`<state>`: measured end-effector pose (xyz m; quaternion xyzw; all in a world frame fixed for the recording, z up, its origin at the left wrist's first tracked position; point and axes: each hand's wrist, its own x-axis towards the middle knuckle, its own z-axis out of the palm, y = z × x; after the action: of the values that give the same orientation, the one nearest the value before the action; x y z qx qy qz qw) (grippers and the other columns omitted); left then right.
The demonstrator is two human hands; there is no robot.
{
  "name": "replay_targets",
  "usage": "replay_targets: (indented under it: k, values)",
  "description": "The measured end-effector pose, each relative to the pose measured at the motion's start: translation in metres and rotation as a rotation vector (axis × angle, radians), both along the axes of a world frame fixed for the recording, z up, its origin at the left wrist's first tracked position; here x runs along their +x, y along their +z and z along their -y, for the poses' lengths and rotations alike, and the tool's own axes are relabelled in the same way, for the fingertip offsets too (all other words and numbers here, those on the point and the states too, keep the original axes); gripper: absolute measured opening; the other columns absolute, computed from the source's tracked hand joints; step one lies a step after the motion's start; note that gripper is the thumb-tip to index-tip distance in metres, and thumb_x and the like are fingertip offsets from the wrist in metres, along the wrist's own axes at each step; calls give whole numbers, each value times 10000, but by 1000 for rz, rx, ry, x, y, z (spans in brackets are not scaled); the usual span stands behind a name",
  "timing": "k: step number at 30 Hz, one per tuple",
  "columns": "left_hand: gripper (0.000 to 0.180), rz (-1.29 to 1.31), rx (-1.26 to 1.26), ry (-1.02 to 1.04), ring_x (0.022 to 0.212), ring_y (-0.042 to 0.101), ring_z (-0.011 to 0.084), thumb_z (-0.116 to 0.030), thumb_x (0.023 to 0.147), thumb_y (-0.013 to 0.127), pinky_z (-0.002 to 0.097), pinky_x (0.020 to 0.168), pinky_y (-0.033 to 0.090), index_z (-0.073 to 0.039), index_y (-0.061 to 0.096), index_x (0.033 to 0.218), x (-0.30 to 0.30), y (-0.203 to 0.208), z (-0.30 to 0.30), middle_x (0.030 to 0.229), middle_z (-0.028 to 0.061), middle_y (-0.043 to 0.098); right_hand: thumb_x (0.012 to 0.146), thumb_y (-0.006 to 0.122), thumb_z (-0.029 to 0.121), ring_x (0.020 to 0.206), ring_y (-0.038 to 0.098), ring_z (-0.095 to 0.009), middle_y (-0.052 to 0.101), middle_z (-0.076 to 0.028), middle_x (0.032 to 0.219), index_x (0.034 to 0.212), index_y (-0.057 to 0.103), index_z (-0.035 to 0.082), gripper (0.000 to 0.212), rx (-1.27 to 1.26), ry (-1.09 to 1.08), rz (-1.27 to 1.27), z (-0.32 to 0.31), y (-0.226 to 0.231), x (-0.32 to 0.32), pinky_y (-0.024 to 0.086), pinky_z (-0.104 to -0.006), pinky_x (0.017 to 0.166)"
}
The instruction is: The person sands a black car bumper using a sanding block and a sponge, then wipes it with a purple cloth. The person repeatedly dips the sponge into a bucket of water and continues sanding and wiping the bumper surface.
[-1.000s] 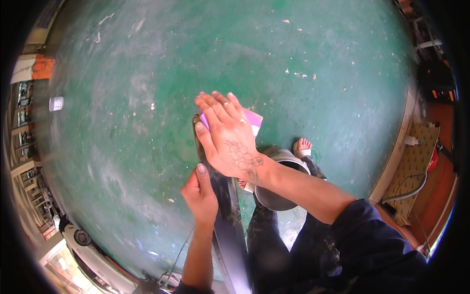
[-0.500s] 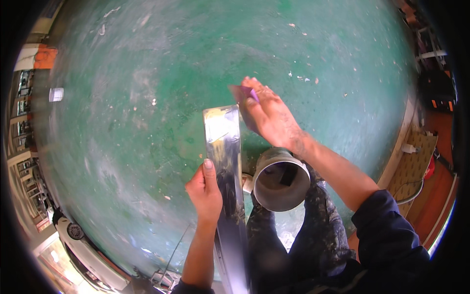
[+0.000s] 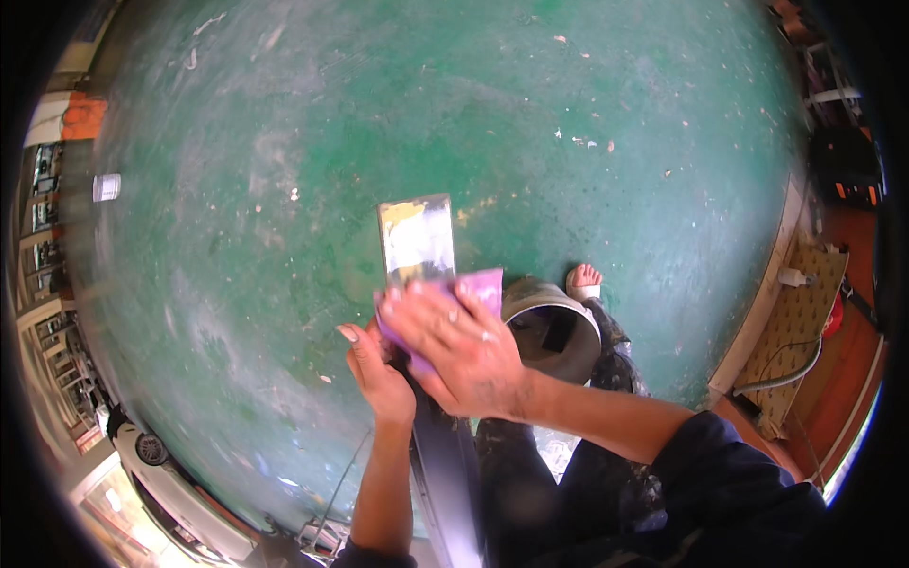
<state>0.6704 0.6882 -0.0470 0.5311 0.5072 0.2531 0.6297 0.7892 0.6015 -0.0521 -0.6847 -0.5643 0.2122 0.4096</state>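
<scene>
Whereas the right hand (image 3: 461, 343) was beside the panel (image 3: 417, 230) earlier, it now holds the sheet (image 3: 490, 284) flat across it at frame centre, apparently restoring contact; the left hand (image 3: 384, 386), thumb lifted, shows no determinable grip.

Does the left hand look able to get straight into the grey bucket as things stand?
Probably not: the left hand is at the left side of the long dark panel, the grey bucket stands to its right, and the right hand, over the purple sheet, blocks the direct way.
</scene>
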Motion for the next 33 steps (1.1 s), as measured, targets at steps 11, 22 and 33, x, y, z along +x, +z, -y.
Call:
replay_targets:
  k: [11,22,33]
  values:
    - [901,8,67,25,1033,628,210,-627,1089,217,318,920,484,176,599,1237,7,1,1,1127,162,664,930,587,209,1506,355,-326,408,-138,1609,1558,415,58,669,3,-71,103,-17,8,8,241,-556,1191]
    - [918,-24,80,23,907,633,160,-648,1078,214,276,769,470,156,646,1173,7,-1,0,1003,115,683,910,623,192,1519,343,-300,427,-75,1610,1539,465,112,653,-30,-170,105,-39,15,24,238,-567,1187]
    - [896,-18,80,-38,972,623,180,-618,1090,224,296,842,488,177,616,1221,10,-2,3,1058,138,675,960,555,216,1529,308,-322,406,-124,1613,1567,400,61,646,-27,-205,125,-56,10,33,196,-613,1194]
